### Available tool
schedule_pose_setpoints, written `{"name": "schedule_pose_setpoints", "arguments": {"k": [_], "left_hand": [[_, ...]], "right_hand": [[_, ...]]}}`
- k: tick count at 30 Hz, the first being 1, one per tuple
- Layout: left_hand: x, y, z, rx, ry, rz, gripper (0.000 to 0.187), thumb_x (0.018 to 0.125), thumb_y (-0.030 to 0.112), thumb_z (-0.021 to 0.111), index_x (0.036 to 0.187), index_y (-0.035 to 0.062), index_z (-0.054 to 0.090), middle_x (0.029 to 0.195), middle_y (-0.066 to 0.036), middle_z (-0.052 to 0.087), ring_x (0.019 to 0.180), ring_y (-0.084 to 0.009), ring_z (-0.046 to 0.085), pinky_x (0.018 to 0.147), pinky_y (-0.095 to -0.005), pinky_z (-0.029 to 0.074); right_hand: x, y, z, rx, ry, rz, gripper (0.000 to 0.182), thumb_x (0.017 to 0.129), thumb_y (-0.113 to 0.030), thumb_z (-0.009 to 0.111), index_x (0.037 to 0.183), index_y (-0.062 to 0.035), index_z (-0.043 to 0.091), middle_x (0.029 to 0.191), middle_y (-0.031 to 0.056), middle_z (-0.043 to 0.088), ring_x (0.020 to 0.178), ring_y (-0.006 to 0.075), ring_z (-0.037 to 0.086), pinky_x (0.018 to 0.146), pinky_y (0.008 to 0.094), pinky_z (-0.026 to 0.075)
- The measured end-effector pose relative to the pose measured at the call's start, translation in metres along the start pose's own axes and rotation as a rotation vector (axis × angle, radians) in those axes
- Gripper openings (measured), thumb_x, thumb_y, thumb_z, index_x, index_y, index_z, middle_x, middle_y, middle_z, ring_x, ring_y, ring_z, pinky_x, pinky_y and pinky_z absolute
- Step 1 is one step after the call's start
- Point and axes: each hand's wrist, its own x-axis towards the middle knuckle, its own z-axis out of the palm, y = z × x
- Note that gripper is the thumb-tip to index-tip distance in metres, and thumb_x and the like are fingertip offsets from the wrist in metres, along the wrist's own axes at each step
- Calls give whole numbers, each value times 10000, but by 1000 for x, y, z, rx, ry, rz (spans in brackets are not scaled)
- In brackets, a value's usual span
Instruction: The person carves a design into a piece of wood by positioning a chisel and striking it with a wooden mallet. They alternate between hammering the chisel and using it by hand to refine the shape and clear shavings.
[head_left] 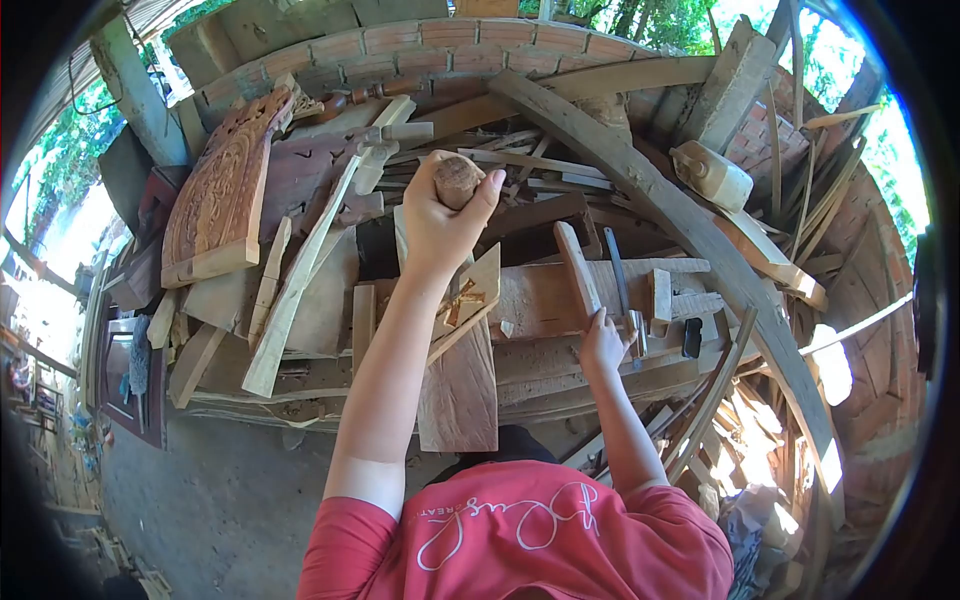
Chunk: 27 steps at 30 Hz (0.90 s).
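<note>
My left hand [447, 222] is raised over the workbench, closed around a round piece of wood [457, 182] whose blunt end faces me; its far part is hidden. Lower on the right, my right hand [604, 348] grips the near end of a flat wooden bar [577, 268]. Below my left hand, a brown board [460, 400] extends toward my body. Beside that board is a pale, angled wood piece [478, 285] with yellowish scraps [462, 300] on it. A thin metal strip [616, 270] lies just right of the bar.
A carved wooden panel [222, 190] leans at the left, near a long pale stick [300, 280]. One heavy beam [640, 180] crosses diagonally at the right. A plastic jug [712, 175] rests beyond it. Behind the heaped wood runs a brick wall [420, 40]. A small black object [691, 338] lies at right.
</note>
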Motion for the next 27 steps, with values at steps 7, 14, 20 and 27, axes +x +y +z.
{"name": "schedule_pose_setpoints", "arguments": {"k": [7,14,20,27], "left_hand": [[3,-10,8,90,-64,199,190,765,111,676,734,50,499,585,4,511,469,-44,464,422,-183,364],[0,-7,10,60,-7,101,211,708,145,698,712,30,521,614,-50,547,541,-114,480,531,-257,409],[-8,6,14,158,-17,189,169,752,128,675,718,54,527,608,7,536,553,-48,481,525,-208,401],[-10,3,20,147,-31,213,212,707,147,687,731,31,512,607,-59,550,535,-116,493,519,-263,413]], "right_hand": [[-52,4,-13,-11,-28,-90,614,729,-168,615,1289,-109,369,1127,74,523,1066,214,512,1006,612,100],[-58,13,-10,252,-96,-58,603,700,-226,644,1225,-99,377,1080,164,535,978,325,546,853,478,411],[-52,20,33,393,-26,-213,558,727,-242,645,1168,-4,399,1020,215,537,938,371,532,804,440,423],[-35,9,30,726,103,-141,475,763,-206,581,1130,41,409,951,239,553,878,388,538,776,422,426]]}}
